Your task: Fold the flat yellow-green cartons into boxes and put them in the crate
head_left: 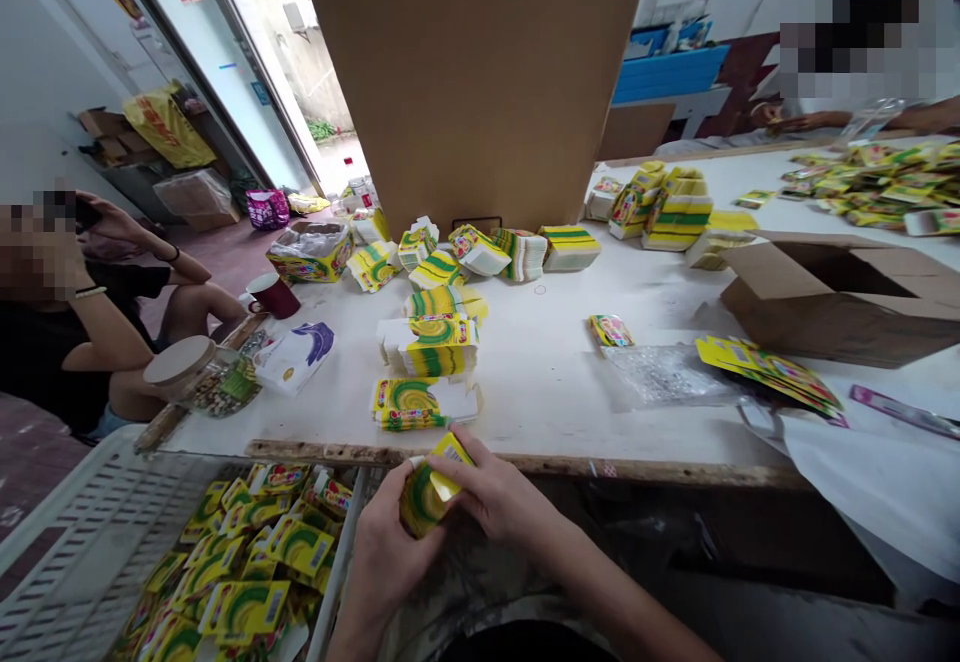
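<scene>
Just in front of the table's near edge, a small yellow and green carton is held between both hands. My left hand wraps round its left side, thumb and fingers closed on it. My right hand grips the upper right end, its fingers at the yellow end flap. What is inside the carton, if anything, is hidden. Beyond my hands, a stack of flat cartons lies on the white table, with another carton stack behind it.
A white crate of cartons stands at lower left. On the table are a lidded jar, a maroon mug, an open cardboard box and a clear plastic bag. A tall cardboard panel rises behind. Two people sit nearby.
</scene>
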A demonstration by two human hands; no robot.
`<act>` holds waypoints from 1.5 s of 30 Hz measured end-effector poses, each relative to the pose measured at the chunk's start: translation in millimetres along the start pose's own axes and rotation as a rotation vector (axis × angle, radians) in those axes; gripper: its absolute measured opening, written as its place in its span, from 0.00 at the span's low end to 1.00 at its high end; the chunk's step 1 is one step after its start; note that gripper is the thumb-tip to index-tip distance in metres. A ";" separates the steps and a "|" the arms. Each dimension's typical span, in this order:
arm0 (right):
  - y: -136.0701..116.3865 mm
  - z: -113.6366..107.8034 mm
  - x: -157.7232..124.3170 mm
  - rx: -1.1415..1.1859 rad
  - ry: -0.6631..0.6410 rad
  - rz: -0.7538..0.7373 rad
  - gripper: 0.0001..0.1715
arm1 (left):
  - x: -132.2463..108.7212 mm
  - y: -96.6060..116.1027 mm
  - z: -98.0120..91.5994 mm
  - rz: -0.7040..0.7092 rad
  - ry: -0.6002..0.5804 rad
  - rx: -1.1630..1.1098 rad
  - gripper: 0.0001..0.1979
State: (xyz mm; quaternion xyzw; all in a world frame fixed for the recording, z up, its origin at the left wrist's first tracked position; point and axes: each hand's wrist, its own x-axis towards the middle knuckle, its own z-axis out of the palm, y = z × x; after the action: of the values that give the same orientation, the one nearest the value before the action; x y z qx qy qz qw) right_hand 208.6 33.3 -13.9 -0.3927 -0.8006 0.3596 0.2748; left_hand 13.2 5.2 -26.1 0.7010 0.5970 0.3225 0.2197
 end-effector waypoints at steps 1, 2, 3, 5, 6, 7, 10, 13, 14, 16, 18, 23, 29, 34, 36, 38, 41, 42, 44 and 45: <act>-0.5 -4.6 0.5 0.007 -0.007 -0.010 0.24 | 1.8 -0.9 -3.4 0.007 -0.024 0.001 0.27; -1.2 -9.7 1.0 0.025 -0.017 -0.027 0.20 | 3.6 -1.1 -6.5 0.014 -0.054 -0.001 0.27; -1.9 -14.5 1.6 0.051 -0.033 -0.047 0.17 | 5.2 -0.5 -9.1 0.022 -0.085 -0.001 0.27; -3.7 -21.4 2.4 0.098 -0.048 -0.069 0.15 | 7.8 2.6 -12.3 0.045 -0.120 0.015 0.27; -4.7 -22.6 2.7 0.117 -0.028 -0.064 0.15 | 8.5 4.6 -12.8 0.055 -0.119 0.032 0.27; -5.7 -22.1 2.8 0.137 0.012 -0.051 0.15 | 8.8 6.6 -12.5 0.061 -0.106 0.051 0.27; -7.5 -13.5 2.3 0.235 0.145 -0.012 0.16 | 7.1 10.9 -8.7 0.046 -0.047 0.078 0.28; -6.5 -2.2 2.4 0.425 0.168 0.005 0.37 | 3.0 13.7 -3.5 0.026 0.012 0.088 0.29; -5.9 1.1 3.1 0.461 0.185 0.033 0.41 | 1.6 14.8 -1.8 0.026 0.029 0.098 0.29; -6.1 6.6 5.6 0.437 0.232 0.119 0.34 | -0.8 16.9 2.1 0.031 0.051 0.128 0.28; -8.6 10.4 10.4 0.325 0.285 0.192 0.25 | -2.8 17.3 6.1 0.017 0.079 0.143 0.27; -14.4 10.4 37.2 0.261 0.229 0.120 0.26 | -7.2 0.0 4.3 -0.234 0.324 -0.204 0.29; 8.3 13.0 85.2 -0.161 0.355 0.300 0.16 | -8.7 -31.1 -20.5 -0.436 0.648 -0.840 0.30; 21.0 25.0 99.1 -0.212 0.346 0.338 0.16 | -0.8 -19.9 -7.8 -0.671 0.594 -1.110 0.28; 19.7 24.9 96.8 -0.194 0.334 0.324 0.16 | 4.1 -11.8 3.1 -0.737 0.568 -1.228 0.29; 14.7 21.4 89.6 -0.152 0.316 0.306 0.15 | 7.5 -5.7 12.5 -0.705 0.517 -1.284 0.30; 0.9 14.5 69.2 -0.064 0.273 0.261 0.16 | 7.9 2.8 20.8 -0.523 0.475 -1.293 0.28; -4.9 13.3 60.6 -0.008 0.230 0.230 0.16 | 7.3 6.8 22.0 -0.462 0.467 -1.291 0.28; -17.0 14.1 43.4 0.172 0.096 0.161 0.18 | 6.6 17.7 22.5 -0.384 0.447 -1.279 0.27; -23.0 16.4 35.7 0.296 0.027 0.135 0.19 | 7.0 23.9 22.0 -0.362 0.452 -1.279 0.26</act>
State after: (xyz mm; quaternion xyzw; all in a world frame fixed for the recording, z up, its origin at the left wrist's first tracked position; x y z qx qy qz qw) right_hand 167.6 47.0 0.2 -0.4055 -0.7068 0.4860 0.3158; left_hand 46.0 9.1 -23.5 0.2397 0.4282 0.7065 0.5098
